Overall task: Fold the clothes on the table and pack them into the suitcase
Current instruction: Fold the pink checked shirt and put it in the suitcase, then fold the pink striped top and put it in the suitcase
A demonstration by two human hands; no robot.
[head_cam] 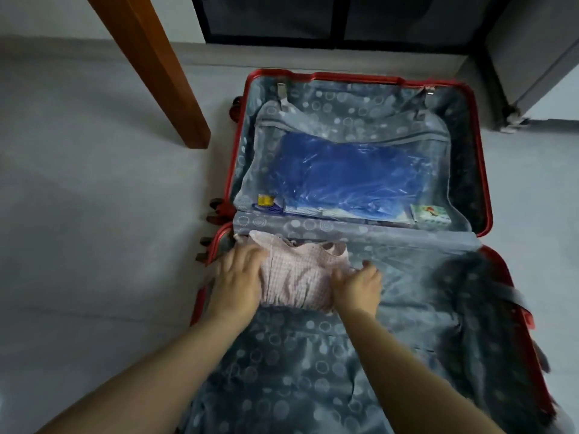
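Pressing pink checked garment (297,283) in suitcase (297,355), left hand (238,278) flat, right hand (357,286) grip unclear (packet (430,214) print blurred)

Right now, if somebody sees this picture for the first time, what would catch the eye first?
The open red suitcase on the floor fills the view, its grey ringed lining showing in both halves. In the near half, at its far left corner, a folded pink checked garment lies between the left hand and the right hand, which touch its two sides. In the far half, a bright blue plastic-wrapped package shows behind the divider.
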